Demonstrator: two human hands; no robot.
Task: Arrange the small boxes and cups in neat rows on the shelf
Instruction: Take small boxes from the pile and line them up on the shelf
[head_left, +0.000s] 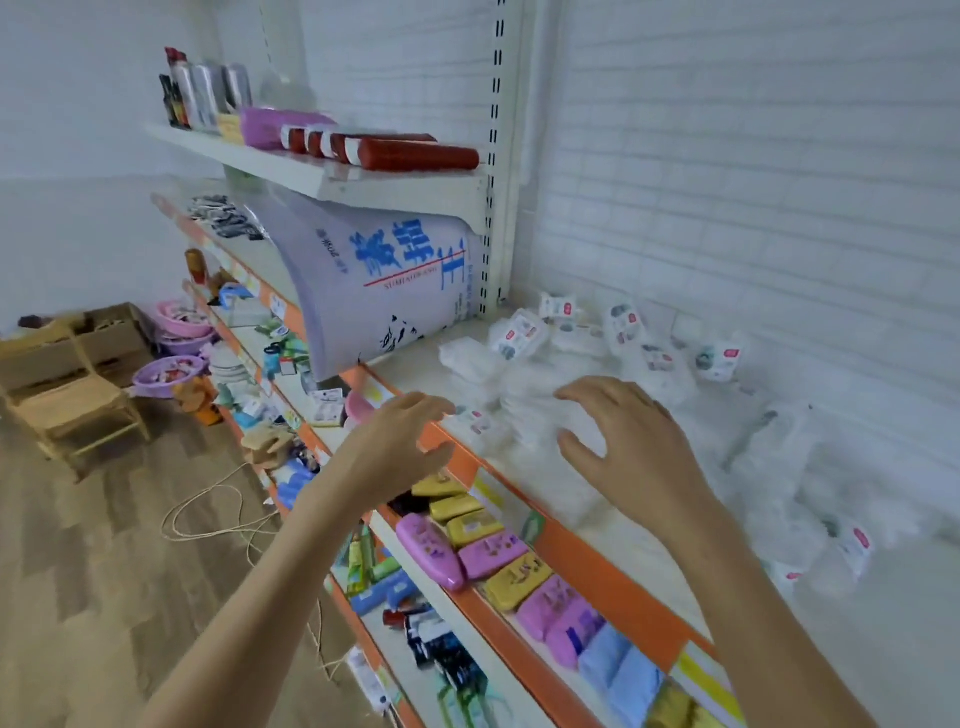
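I'm seeing both hands hovering over the shelf (613, 525): left hand (402, 441) at 9 o'clock, fingers spread, holding nothing; right hand (631, 441) spread likewise. White plastic-wrapped packs (524, 384) are lying jumbled at 12 o'clock, just beyond the fingertips.

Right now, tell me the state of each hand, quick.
Left hand: open, fingers loosely spread, holding nothing, by the orange shelf edge.
Right hand: open, fingers spread, holding nothing, over the white plastic-wrapped packs.
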